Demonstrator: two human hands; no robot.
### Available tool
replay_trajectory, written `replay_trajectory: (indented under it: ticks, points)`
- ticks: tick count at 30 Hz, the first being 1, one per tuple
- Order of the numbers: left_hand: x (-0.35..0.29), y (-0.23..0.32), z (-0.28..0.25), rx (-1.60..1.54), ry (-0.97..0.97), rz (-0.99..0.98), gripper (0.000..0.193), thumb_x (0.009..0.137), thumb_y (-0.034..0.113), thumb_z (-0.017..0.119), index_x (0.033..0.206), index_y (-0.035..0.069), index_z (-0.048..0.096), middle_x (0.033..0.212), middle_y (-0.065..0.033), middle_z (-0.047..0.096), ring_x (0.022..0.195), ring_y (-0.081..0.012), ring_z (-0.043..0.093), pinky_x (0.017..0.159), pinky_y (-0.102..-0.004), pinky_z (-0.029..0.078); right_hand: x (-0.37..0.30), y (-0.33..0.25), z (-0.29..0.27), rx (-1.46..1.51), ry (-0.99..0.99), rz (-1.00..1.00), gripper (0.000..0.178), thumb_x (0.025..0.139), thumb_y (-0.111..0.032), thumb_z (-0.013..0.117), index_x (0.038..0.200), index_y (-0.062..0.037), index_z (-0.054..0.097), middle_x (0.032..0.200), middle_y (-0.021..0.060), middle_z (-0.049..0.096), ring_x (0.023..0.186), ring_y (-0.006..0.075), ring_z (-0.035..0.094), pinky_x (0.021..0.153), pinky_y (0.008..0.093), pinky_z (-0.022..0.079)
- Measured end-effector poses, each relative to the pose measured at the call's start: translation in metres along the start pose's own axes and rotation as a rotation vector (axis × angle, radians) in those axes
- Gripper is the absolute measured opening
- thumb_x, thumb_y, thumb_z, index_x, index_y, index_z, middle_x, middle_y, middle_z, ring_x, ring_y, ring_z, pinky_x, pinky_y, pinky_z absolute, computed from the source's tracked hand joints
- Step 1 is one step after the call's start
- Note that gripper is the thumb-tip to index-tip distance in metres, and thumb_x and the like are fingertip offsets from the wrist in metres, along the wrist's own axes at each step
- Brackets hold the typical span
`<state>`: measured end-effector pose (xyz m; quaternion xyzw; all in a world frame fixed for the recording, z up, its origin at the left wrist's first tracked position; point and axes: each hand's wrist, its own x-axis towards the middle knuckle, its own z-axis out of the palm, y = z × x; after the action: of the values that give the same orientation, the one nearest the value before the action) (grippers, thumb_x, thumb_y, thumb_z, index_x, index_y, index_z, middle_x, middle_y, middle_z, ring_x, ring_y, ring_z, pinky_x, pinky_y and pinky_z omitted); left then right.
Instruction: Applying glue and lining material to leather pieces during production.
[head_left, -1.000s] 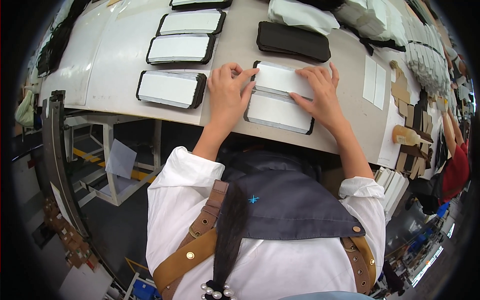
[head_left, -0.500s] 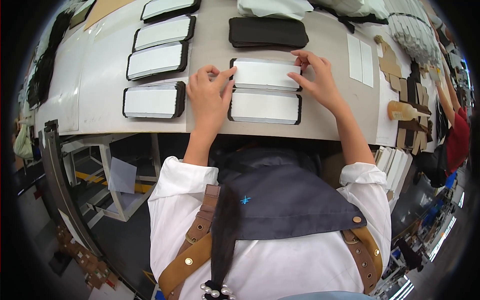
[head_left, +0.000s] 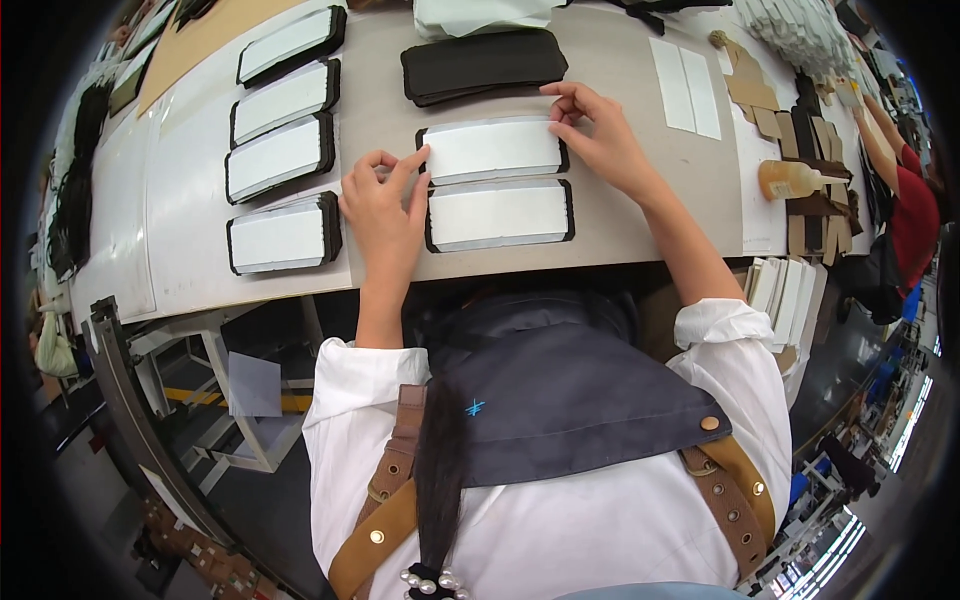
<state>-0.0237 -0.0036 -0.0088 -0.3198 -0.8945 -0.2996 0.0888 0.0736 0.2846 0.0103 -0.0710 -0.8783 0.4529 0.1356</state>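
Note:
Just beyond the table's front edge lie two black pieces with white rectangular panels on top, one behind the other. My left hand (head_left: 384,205) is at the left end of the farther white panel (head_left: 490,148), index fingertip on its edge, thumb spread apart below. My right hand (head_left: 603,140) is at that panel's far right corner, thumb on the panel's end and fingers lifted apart from it. Neither hand grips anything. The nearer white panel (head_left: 498,214) lies untouched. Behind them is a stack of plain black pieces (head_left: 485,67).
Several stacks of white-topped black pieces (head_left: 277,240) line the left. Two white strips (head_left: 686,88), a bottle of amber liquid (head_left: 790,180) and brown cardboard pieces (head_left: 752,92) lie to the right. A person in red (head_left: 912,215) works at the far right.
The view has shifted and turned slightly, so the table's things appear farther left. Both hands stay at the farther panel's ends; the right thumb and fingers have drawn closer together.

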Motion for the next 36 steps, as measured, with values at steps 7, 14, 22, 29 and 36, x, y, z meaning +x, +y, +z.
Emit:
replay_trajectory:
  ticks: [7, 14, 22, 29, 36]
  points:
    - [0.001, 0.003, -0.002, 0.002, -0.019, 0.004, 0.036, 0.088, 0.027, 0.082, 0.123, 0.027, 0.076, 0.115, -0.0022, 0.054, 0.105, -0.0232, 0.050, 0.095, -0.0425, 0.038, -0.001, 0.002, 0.003, -0.029, 0.017, 0.028, 0.038, 0.092, 0.000, 0.068, 0.130, -0.0042, 0.065, 0.091, 0.0010, 0.066, 0.085, 0.0137, 0.062, 0.094, 0.0312, 0.048]
    - [0.002, 0.009, -0.009, 0.047, -0.056, -0.008, 0.038, 0.087, 0.025, 0.082, 0.125, 0.024, 0.075, 0.117, -0.0039, 0.055, 0.109, -0.0253, 0.051, 0.098, -0.0447, 0.039, -0.006, -0.005, 0.004, -0.156, 0.019, -0.014, 0.040, 0.094, -0.004, 0.069, 0.133, -0.0117, 0.064, 0.094, -0.0035, 0.064, 0.090, 0.0123, 0.064, 0.115, 0.0376, 0.027]
    - [-0.001, 0.053, 0.013, -0.074, -0.159, 0.231, 0.048, 0.091, 0.023, 0.077, 0.137, 0.018, 0.066, 0.151, -0.0145, 0.050, 0.144, -0.0367, 0.040, 0.116, -0.0557, 0.033, -0.006, -0.013, 0.007, -0.219, 0.036, -0.034, 0.040, 0.095, -0.002, 0.067, 0.134, -0.0110, 0.063, 0.093, -0.0028, 0.064, 0.090, 0.0121, 0.064, 0.114, 0.0396, 0.028]
    - [-0.007, 0.061, 0.022, 0.013, -0.217, 0.306, 0.058, 0.090, 0.037, 0.077, 0.144, 0.021, 0.062, 0.159, -0.0127, 0.044, 0.148, -0.0352, 0.037, 0.121, -0.0578, 0.030, -0.014, -0.013, 0.009, -0.375, 0.089, -0.099, 0.044, 0.088, -0.002, 0.071, 0.131, -0.0094, 0.062, 0.104, 0.0038, 0.067, 0.099, 0.0193, 0.064, 0.108, 0.0419, 0.032]
    - [-0.009, 0.059, 0.024, 0.019, -0.208, 0.303, 0.058, 0.090, 0.038, 0.077, 0.144, 0.023, 0.062, 0.160, -0.0115, 0.043, 0.149, -0.0348, 0.037, 0.122, -0.0594, 0.028, -0.038, -0.024, 0.008, -0.552, 0.149, -0.211, 0.038, 0.087, -0.007, 0.074, 0.124, -0.0090, 0.067, 0.119, 0.0059, 0.065, 0.117, 0.0242, 0.059, 0.110, 0.0469, 0.031]
